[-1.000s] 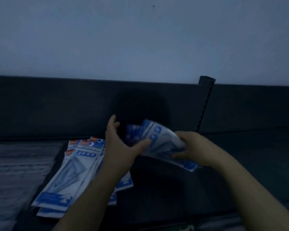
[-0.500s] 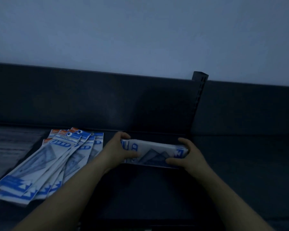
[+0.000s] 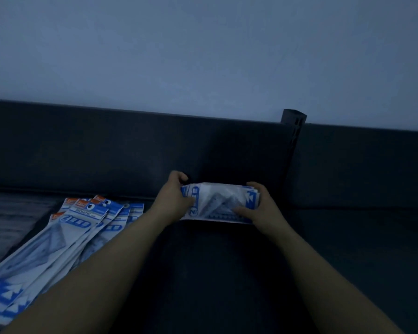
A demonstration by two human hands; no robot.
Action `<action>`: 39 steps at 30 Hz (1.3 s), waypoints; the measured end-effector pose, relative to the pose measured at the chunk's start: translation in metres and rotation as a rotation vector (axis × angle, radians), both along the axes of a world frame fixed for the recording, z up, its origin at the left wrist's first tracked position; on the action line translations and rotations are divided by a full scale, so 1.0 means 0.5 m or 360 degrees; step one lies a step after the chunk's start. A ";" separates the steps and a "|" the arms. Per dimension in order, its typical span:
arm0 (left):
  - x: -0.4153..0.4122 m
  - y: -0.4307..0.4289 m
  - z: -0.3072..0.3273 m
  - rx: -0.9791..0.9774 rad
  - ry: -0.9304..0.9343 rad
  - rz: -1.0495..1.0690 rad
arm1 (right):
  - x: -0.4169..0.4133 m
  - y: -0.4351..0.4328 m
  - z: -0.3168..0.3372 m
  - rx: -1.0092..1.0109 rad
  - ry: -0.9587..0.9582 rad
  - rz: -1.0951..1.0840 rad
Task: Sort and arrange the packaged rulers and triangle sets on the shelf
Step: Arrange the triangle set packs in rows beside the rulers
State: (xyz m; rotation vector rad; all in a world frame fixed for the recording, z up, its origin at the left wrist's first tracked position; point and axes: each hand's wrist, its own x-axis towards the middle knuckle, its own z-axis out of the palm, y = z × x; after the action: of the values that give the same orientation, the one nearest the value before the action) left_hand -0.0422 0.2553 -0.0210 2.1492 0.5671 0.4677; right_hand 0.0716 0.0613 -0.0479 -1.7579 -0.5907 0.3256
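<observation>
Triangle-set bundle; left hand, right hand curl round its ends.

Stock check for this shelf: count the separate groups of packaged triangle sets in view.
2. A fanned pile lies on the shelf at the left; a bundle is gripped between the left hand and right hand. Packets overlap, so more may be hidden.

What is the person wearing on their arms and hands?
Nothing that shows. The left forearm and right forearm are bare, no sleeves in view. The left hand and right hand have no gloves; no watch or ring shows in the dim light.
</observation>
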 end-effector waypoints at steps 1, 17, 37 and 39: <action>0.005 0.003 -0.003 -0.0025 0.0038 -0.0016 | 0.008 0.002 -0.007 -0.0026 -0.0002 0.0005; -0.005 0.003 -0.058 -0.0290 0.0049 -0.0187 | -0.020 0.028 -0.037 -0.0565 -0.0196 0.0062; 0.006 -0.031 -0.073 0.1142 0.0645 -0.0430 | -0.046 0.051 -0.027 -0.1208 -0.1029 0.0350; -0.009 -0.043 -0.092 0.0990 0.0733 -0.0500 | -0.053 0.035 -0.046 -0.1197 -0.1052 0.0372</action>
State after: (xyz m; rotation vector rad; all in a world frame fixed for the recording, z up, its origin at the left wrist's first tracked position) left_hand -0.0468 0.2336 -0.0672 2.9134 0.3360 -0.0510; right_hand 0.0452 0.0789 -0.0709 -2.5483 -1.2708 0.1154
